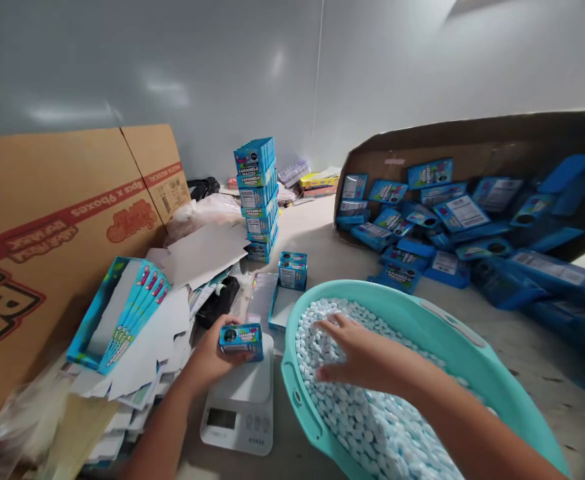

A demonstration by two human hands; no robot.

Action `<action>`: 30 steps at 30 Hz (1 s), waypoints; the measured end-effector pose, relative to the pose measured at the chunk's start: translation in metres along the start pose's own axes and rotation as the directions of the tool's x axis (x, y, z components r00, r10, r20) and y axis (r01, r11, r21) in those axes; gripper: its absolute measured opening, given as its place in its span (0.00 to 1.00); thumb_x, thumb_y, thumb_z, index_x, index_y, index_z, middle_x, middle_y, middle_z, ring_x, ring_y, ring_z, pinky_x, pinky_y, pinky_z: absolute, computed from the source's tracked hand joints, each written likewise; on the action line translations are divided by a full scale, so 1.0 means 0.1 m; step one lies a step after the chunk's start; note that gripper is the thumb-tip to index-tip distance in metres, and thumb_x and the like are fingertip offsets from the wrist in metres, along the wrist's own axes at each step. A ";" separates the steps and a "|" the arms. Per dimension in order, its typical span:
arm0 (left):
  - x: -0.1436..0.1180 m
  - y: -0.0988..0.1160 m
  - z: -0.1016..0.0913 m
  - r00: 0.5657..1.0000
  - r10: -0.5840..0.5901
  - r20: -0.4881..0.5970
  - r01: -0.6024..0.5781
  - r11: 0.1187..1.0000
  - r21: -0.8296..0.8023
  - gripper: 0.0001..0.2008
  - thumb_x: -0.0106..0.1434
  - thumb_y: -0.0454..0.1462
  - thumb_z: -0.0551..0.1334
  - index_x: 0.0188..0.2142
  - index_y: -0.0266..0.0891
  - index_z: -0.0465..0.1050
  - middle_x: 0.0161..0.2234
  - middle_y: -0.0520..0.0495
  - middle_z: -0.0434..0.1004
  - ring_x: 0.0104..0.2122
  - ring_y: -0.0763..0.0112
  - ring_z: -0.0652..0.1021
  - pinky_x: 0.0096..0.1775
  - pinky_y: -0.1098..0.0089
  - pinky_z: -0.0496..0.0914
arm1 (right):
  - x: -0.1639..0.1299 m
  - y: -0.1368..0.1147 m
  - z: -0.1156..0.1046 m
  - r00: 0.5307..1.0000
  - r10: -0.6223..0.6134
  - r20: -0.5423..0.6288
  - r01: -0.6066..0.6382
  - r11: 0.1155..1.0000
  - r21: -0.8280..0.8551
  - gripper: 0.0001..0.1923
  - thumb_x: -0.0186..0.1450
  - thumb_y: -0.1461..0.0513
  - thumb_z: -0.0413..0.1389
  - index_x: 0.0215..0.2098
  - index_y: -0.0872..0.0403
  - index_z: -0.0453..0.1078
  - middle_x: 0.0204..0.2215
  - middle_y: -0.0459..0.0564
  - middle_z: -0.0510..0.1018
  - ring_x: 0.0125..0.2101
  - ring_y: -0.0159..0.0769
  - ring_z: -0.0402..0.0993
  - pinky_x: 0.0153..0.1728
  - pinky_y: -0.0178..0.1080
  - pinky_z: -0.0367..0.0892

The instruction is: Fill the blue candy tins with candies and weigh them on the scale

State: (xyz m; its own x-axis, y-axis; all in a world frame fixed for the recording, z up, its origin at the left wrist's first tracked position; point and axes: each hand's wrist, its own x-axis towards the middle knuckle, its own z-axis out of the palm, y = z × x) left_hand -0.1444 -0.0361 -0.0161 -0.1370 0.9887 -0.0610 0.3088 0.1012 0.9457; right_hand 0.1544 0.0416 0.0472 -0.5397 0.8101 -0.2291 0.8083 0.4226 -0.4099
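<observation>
My left hand (207, 363) grips a small blue candy box (241, 339) and holds it just above the white kitchen scale (242, 408). My right hand (357, 353) lies palm down with spread fingers on the pile of pale round candies (367, 413) inside the turquoise tub (437, 327). The tub sits directly to the right of the scale.
A tall stack of blue boxes (258, 200) and two loose ones (293, 270) stand behind the scale. A tipped cardboard carton (472, 143) spills several blue boxes at right. A big brown carton (47, 227), flat box blanks (132, 313) and paper scraps crowd the left.
</observation>
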 end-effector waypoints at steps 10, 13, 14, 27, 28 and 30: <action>-0.06 -0.23 -0.24 0.870 0.471 -0.145 -0.492 0.848 -0.199 0.46 0.59 0.62 0.67 0.69 0.52 0.51 0.55 0.39 0.75 0.57 0.55 0.77 0.58 0.55 0.71 | 0.20 0.02 0.01 0.995 0.029 0.096 -0.035 0.998 0.058 0.21 0.57 0.58 0.67 0.49 0.51 0.76 0.46 0.54 0.81 0.44 0.48 0.79 0.44 0.42 0.69; -0.09 -0.19 -0.29 0.774 0.596 -0.214 -0.614 0.789 -0.023 0.49 0.60 0.61 0.66 0.72 0.54 0.44 0.56 0.39 0.73 0.58 0.55 0.75 0.57 0.55 0.71 | 0.29 0.04 0.03 0.986 0.083 0.143 -0.088 0.996 0.028 0.19 0.59 0.59 0.65 0.49 0.49 0.77 0.41 0.50 0.84 0.38 0.44 0.79 0.38 0.38 0.68; -0.09 -0.18 -0.30 0.751 0.622 -0.222 -0.629 0.776 0.047 0.48 0.61 0.61 0.65 0.72 0.54 0.43 0.56 0.39 0.73 0.58 0.56 0.75 0.57 0.55 0.72 | 0.30 0.05 0.03 0.983 0.104 0.151 -0.106 0.994 0.010 0.17 0.59 0.59 0.65 0.48 0.49 0.78 0.39 0.50 0.84 0.37 0.43 0.79 0.37 0.38 0.68; -0.19 -0.12 -0.39 0.691 0.680 -0.244 -0.459 0.674 0.579 0.32 0.72 0.56 0.53 0.69 0.44 0.53 0.54 0.39 0.75 0.55 0.57 0.76 0.58 0.53 0.71 | 0.30 0.16 0.03 0.988 -0.036 -0.149 0.043 0.998 0.038 0.17 0.60 0.44 0.54 0.34 0.44 0.79 0.39 0.52 0.84 0.36 0.46 0.80 0.39 0.49 0.73; -0.19 -0.11 -0.39 0.692 0.680 -0.241 -0.457 0.672 0.583 0.32 0.72 0.56 0.53 0.68 0.44 0.53 0.54 0.39 0.75 0.55 0.58 0.76 0.58 0.54 0.71 | 0.30 0.15 0.03 0.986 -0.034 -0.163 0.040 0.999 0.036 0.19 0.60 0.42 0.54 0.34 0.44 0.79 0.40 0.51 0.84 0.34 0.45 0.80 0.37 0.48 0.72; -0.20 -0.11 -0.39 0.689 0.687 -0.233 -0.463 0.664 0.587 0.31 0.72 0.54 0.54 0.68 0.44 0.54 0.55 0.40 0.75 0.55 0.58 0.76 0.58 0.55 0.71 | 0.30 0.15 0.04 0.980 -0.026 -0.198 0.033 0.999 0.028 0.23 0.60 0.39 0.53 0.34 0.44 0.79 0.39 0.52 0.84 0.32 0.43 0.79 0.34 0.46 0.72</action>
State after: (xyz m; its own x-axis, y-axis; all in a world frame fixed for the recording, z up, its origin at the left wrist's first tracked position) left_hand -0.1819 -0.0611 -0.0130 -0.1020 0.7243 0.6818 0.8212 -0.3255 0.4687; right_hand 0.1492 0.0703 0.0306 -0.5037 0.8630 -0.0390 0.7833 0.4372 -0.4420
